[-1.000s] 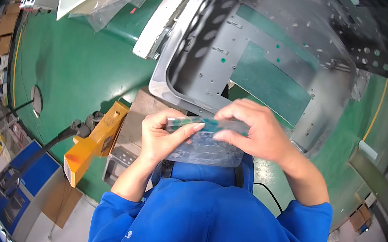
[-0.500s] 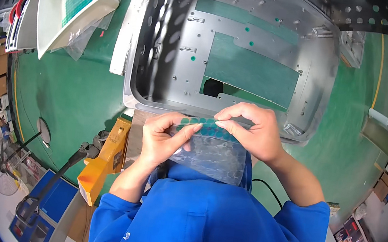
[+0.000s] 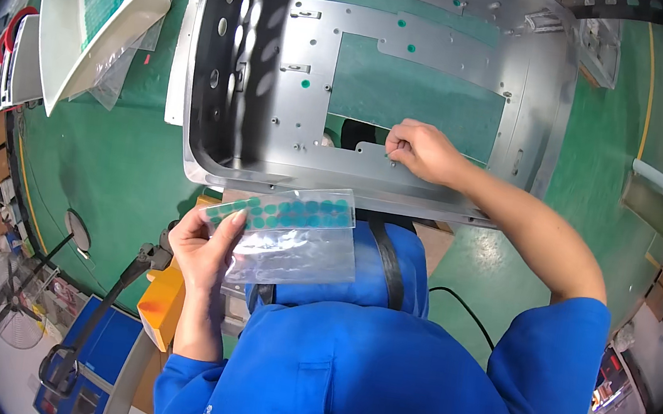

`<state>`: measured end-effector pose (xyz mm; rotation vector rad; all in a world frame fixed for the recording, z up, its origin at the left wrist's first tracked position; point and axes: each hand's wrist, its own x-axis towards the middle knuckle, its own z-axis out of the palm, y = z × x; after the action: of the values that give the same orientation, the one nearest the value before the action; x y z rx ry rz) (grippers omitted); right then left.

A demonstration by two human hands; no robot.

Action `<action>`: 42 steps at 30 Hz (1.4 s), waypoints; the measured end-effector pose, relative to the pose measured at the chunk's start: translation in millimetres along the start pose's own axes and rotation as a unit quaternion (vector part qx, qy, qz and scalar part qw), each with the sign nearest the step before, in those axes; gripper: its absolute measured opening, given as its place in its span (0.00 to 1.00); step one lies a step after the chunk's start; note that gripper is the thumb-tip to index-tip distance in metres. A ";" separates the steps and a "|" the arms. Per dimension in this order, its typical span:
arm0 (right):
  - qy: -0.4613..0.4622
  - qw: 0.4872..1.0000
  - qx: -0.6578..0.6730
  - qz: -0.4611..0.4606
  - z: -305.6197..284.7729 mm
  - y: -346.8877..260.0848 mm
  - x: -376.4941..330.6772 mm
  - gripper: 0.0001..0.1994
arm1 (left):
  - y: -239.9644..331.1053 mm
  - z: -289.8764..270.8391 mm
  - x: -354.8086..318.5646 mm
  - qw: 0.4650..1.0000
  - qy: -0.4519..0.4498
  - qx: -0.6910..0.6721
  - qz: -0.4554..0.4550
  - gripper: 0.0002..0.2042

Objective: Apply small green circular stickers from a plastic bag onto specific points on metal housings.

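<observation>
My left hand (image 3: pixel 203 247) pinches the left end of a clear sheet of round green stickers (image 3: pixel 301 214) between thumb and fingers. The green dots run along its upper part, and the lower part is bare, wrinkled clear film. It hangs in front of my lap, near the front rim of a large grey metal housing (image 3: pixel 298 110). Inside that rim my right hand (image 3: pixel 425 152) is closed in a pinch, low over the front part of the perforated panel. What its fingertips hold, if anything, is hidden. Several small green dots (image 3: pixel 305 84) show on the panel.
A white tray (image 3: pixel 142 2) with a green sheet inside stands at the upper left, clear plastic bags beside it. A yellow tool-like object (image 3: pixel 161 306) and a black-armed stand (image 3: pixel 106 295) are at my left. A black cable (image 3: pixel 464 312) curves at my right.
My right hand has left the sticker sheet and reached forward into the metal housing. My left hand has moved left with the sheet. The housing appears further left and up in view.
</observation>
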<state>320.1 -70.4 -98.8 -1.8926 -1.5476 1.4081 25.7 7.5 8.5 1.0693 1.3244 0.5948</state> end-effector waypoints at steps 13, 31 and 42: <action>0.003 0.995 -0.096 -0.016 7.9 6.6 1.8 0.01 | -4.3 -2.9 -8.0 1.000 0.020 -0.004 -0.012 0.05; 0.026 0.992 -0.120 -0.033 11.8 7.1 0.1 0.03 | -8.1 -2.4 -9.2 0.999 -0.007 -0.013 -0.034 0.06; 0.035 0.991 -0.123 -0.034 13.6 8.0 -0.4 0.03 | -4.0 9.6 -8.4 1.000 0.022 -0.013 -0.015 0.04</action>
<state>313.4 -78.1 -110.8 -1.9803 -1.8021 1.1535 32.3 -4.1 8.1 1.0190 1.3655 0.6135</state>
